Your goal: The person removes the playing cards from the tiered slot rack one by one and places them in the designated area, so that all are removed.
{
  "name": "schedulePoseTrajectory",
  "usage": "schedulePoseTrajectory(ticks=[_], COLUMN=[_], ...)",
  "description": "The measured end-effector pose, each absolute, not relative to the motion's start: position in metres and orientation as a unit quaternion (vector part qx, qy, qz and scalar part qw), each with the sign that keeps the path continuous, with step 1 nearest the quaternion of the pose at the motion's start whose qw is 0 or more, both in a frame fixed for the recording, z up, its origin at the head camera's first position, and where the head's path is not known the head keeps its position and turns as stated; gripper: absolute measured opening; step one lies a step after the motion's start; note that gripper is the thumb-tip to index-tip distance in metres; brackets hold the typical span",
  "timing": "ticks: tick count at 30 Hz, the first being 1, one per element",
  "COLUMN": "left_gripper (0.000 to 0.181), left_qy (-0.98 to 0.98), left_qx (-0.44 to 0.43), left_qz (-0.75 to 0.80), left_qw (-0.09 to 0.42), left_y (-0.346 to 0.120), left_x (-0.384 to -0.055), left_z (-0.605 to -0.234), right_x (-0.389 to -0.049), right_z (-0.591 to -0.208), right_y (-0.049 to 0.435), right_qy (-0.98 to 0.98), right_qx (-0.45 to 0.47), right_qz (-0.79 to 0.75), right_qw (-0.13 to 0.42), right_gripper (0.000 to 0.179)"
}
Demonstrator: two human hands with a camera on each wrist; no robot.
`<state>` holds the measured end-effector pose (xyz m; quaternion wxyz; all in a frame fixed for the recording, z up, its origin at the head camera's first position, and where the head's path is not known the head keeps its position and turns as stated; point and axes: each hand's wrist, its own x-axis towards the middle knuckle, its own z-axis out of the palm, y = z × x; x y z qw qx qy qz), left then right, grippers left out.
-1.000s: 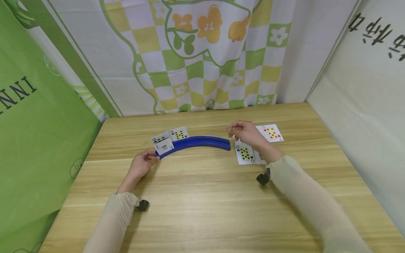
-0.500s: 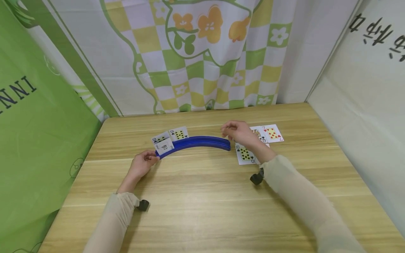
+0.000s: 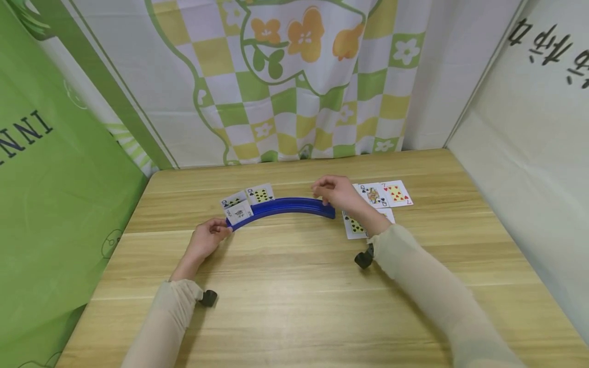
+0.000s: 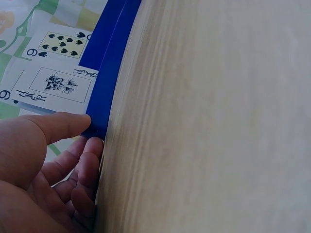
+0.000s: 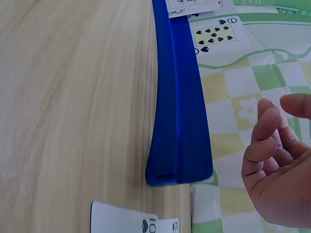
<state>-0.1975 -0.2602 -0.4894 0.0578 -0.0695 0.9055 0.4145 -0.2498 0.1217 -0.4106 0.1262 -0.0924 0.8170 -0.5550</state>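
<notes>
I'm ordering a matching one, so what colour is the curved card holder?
The curved card holder is plain blue; the right wrist view shows it best.

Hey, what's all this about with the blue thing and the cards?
A person is using a curved blue rack for playing cards. Their left hand grips its left end, where three cards sit, with a joker in front. The right hand is near the other end, fingers loosely bent, with nothing visible in it. More cards, including a red seven, lie on the table to the right, some partly hidden by the right arm.
</notes>
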Motion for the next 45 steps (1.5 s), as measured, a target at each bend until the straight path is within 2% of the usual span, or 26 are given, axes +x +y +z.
schedulePoseTrajectory(ticks=[11, 45], left_gripper=[0.034, 0.034], left_qy=[0.905, 0.908], left_qx=[-0.065, -0.071], left_qz=[0.416, 0.407], left_qw=[0.065, 0.066], left_y=[-0.261, -0.260], left_x=[-0.195, -0.196], left_z=[-0.488, -0.487], right_x=[-0.255, -0.265], right_z=[-0.417, -0.419], right_y=[0.110, 0.058], right_qy=[0.812, 0.793], right_qx=[-0.090, -0.117], right_qz=[-0.557, -0.583], right_qw=[0.151, 0.134], right_gripper=[0.023, 0.019])
